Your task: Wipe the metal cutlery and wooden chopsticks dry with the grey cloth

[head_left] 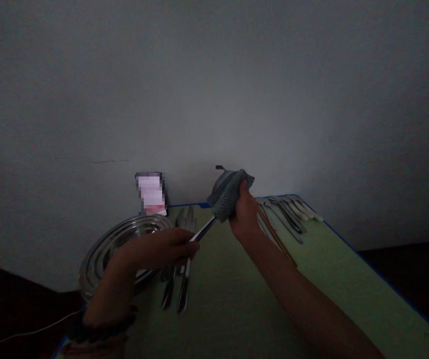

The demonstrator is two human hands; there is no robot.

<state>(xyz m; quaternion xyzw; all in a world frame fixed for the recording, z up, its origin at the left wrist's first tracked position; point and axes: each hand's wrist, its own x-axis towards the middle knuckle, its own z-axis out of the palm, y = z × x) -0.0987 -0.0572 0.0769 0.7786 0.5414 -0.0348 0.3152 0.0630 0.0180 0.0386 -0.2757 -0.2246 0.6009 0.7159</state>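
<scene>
My left hand [173,245] is closed round the lower end of a shiny metal utensil handle [204,231], held up at a slant above the table. A grey-blue cloth [229,194] covers the utensil's upper end, so its kind is hidden. My right hand [245,209] grips that cloth, wrapped round the utensil, thumb on top. Below and beside my left hand lie several knives [183,294] with metal handles, partly covered by the hand. A round, stacked-looking metal tray [91,264] sits behind my left forearm.
A phone [151,194] with a lit, blurred screen leans against the wall at the back. On the right lie wooden chopsticks [280,242], several metal utensils [287,217] and white-handled pieces [306,209]. The green table [222,304] has a blue edge.
</scene>
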